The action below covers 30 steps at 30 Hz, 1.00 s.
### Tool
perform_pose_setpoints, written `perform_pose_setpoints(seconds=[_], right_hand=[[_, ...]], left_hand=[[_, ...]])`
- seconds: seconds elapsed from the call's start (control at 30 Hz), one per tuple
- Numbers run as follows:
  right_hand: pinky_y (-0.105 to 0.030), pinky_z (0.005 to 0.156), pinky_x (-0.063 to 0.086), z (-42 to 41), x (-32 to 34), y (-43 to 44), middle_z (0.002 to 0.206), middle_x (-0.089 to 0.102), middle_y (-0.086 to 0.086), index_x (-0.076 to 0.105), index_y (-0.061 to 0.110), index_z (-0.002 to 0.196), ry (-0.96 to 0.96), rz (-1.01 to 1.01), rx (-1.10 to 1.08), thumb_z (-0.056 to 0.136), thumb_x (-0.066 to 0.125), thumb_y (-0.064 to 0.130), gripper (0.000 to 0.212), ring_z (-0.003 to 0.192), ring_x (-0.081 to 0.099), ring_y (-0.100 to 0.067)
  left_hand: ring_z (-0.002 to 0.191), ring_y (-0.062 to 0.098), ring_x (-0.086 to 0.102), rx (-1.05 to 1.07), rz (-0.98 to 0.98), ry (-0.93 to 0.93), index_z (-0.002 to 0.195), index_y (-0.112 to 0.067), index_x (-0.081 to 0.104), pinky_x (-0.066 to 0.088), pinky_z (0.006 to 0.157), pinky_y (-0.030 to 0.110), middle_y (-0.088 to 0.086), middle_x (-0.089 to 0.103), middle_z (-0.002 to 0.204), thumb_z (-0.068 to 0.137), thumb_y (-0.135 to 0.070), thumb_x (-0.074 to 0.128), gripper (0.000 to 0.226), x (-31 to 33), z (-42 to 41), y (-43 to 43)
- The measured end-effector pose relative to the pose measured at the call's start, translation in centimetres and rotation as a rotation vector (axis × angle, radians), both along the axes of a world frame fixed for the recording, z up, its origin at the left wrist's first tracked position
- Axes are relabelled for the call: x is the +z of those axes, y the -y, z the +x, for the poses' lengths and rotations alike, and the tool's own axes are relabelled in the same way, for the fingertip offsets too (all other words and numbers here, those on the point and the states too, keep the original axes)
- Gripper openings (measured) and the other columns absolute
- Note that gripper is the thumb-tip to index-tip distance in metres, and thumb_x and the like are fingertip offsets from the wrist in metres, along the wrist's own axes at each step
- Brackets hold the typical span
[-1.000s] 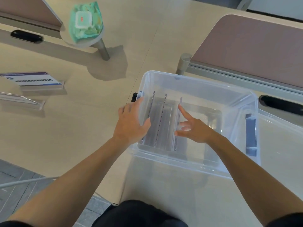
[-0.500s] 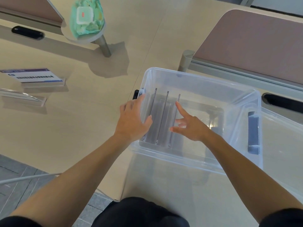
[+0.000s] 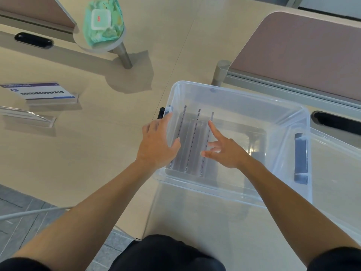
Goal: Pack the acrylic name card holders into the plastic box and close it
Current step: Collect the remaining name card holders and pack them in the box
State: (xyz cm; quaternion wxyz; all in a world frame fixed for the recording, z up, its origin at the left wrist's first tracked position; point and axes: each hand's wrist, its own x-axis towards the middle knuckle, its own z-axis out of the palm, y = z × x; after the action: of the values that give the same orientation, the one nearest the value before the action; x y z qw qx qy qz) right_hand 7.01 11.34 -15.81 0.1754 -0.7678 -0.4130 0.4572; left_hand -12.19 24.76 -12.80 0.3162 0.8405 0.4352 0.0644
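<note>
The clear plastic box (image 3: 236, 98) sits open on the desk (image 3: 97, 153) near its front edge, with three acrylic name card holders (image 3: 192, 139) standing on edge side by side against its left wall. The left hand (image 3: 156, 147) lies flat over the box's left rim, fingers loose, gripping nothing. The right hand (image 3: 226, 151) is inside the box, spread open, forefinger touching the rightmost holder. Two more holders (image 3: 39, 106) stand near the desk's left edge.

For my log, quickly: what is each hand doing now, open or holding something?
Left hand: open, resting on the plastic box rim, holding nothing.
Right hand: open inside the box, index finger extended, holding nothing.
</note>
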Motion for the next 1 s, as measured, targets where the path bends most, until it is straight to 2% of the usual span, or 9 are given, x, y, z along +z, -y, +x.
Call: perform_pose_setpoints(seconds=[0.13, 0.23, 0.3, 0.37, 0.43, 0.5, 0.7, 0.9, 1.0], right_hand=[[-0.045, 0.11, 0.039, -0.3, 0.7, 0.0, 0.147, 0.053, 0.0, -0.012, 0.051, 0.15, -0.01, -0.016, -0.007, 0.085, 0.063, 0.058, 0.1, 0.124, 0.061, -0.026], [-0.048, 0.111, 0.041, -0.3, 1.9, 0.4, 0.143, 0.057, 0.005, -0.008, 0.055, 0.15, 0.003, -0.033, -0.077, 0.082, 0.059, 0.068, 0.097, 0.121, 0.062, -0.023], [-0.045, 0.108, 0.043, -0.5, 3.3, 1.2, 0.136, 0.062, 0.008, 0.007, 0.051, 0.152, 0.077, -0.024, -0.142, 0.085, 0.056, 0.068, 0.085, 0.12, 0.062, -0.022], [-0.042, 0.104, 0.047, -0.9, 5.1, 2.4, 0.13, 0.065, 0.005, 0.031, 0.039, 0.15, 0.184, -0.016, -0.186, 0.092, 0.056, 0.057, 0.066, 0.115, 0.063, -0.02], [-0.036, 0.098, 0.049, -1.8, 7.3, 4.1, 0.125, 0.067, 0.001, 0.05, 0.029, 0.14, 0.296, 0.002, -0.24, 0.095, 0.057, 0.049, 0.05, 0.107, 0.063, -0.017], [-0.03, 0.09, 0.047, -2.8, 9.4, 6.2, 0.118, 0.069, 0.0, 0.059, 0.025, 0.131, 0.375, -0.009, -0.308, 0.095, 0.059, 0.045, 0.041, 0.099, 0.06, -0.014], [-0.032, 0.085, 0.054, -7.4, 14.9, 14.0, 0.101, 0.069, 0.007, 0.067, 0.027, 0.12, 0.564, -0.076, -0.47, 0.094, 0.062, 0.04, 0.03, 0.088, 0.065, -0.012], [-0.034, 0.083, 0.055, -10.8, 18.0, 22.7, 0.105, 0.072, 0.007, 0.066, 0.027, 0.121, 0.709, -0.126, -0.573, 0.093, 0.063, 0.038, 0.03, 0.083, 0.068, -0.01], [-0.034, 0.082, 0.055, -11.9, 18.5, 27.6, 0.103, 0.071, 0.007, 0.067, 0.025, 0.119, 0.76, -0.147, -0.654, 0.093, 0.065, 0.035, 0.028, 0.082, 0.067, -0.01]], left_hand=[[0.132, 0.027, 0.023, 0.005, -0.027, 0.005, 0.15, -0.032, 0.021, 0.033, 0.103, 0.038, 0.0, 0.037, 0.142, 0.087, -0.033, 0.058, 0.073, 0.2, 0.0, -0.1], [0.132, 0.03, 0.022, -0.045, 0.008, -0.007, 0.149, -0.029, 0.023, 0.031, 0.106, 0.04, 0.006, 0.032, 0.143, 0.087, -0.035, 0.059, 0.071, 0.5, -0.2, 0.1], [0.132, 0.033, 0.021, -0.096, 0.099, -0.016, 0.147, -0.025, 0.029, 0.03, 0.11, 0.044, 0.012, 0.03, 0.144, 0.087, -0.037, 0.059, 0.068, 0.6, -0.5, 0.2], [0.131, 0.036, 0.022, -0.152, 0.19, -0.038, 0.142, -0.022, 0.038, 0.027, 0.111, 0.046, 0.016, 0.031, 0.144, 0.085, -0.039, 0.059, 0.063, 0.7, -0.9, 0.3], [0.129, 0.039, 0.028, -0.2, 0.283, -0.004, 0.135, -0.02, 0.048, 0.026, 0.108, 0.047, 0.018, 0.035, 0.142, 0.082, -0.038, 0.061, 0.057, 1.1, -1.1, 0.6], [0.126, 0.039, 0.034, -0.247, 0.283, 0.071, 0.129, -0.018, 0.054, 0.028, 0.106, 0.047, 0.017, 0.042, 0.138, 0.082, -0.035, 0.063, 0.051, 2.0, -0.9, 1.1], [0.104, 0.024, 0.061, -0.602, -0.07, 0.183, 0.119, -0.017, 0.063, 0.049, 0.09, 0.036, 0.002, 0.063, 0.113, 0.091, -0.027, 0.054, 0.031, 4.0, 0.5, 5.6], [0.093, 0.025, 0.062, -0.869, -0.062, 0.139, 0.091, -0.023, 0.062, 0.049, 0.081, 0.035, -0.002, 0.067, 0.099, 0.086, -0.031, 0.048, 0.017, 5.5, 2.6, 12.5], [0.093, 0.024, 0.063, -0.976, -0.075, 0.144, 0.098, -0.022, 0.067, 0.048, 0.079, 0.031, 0.0, 0.07, 0.101, 0.088, -0.028, 0.051, 0.02, 6.3, 4.4, 16.3]])
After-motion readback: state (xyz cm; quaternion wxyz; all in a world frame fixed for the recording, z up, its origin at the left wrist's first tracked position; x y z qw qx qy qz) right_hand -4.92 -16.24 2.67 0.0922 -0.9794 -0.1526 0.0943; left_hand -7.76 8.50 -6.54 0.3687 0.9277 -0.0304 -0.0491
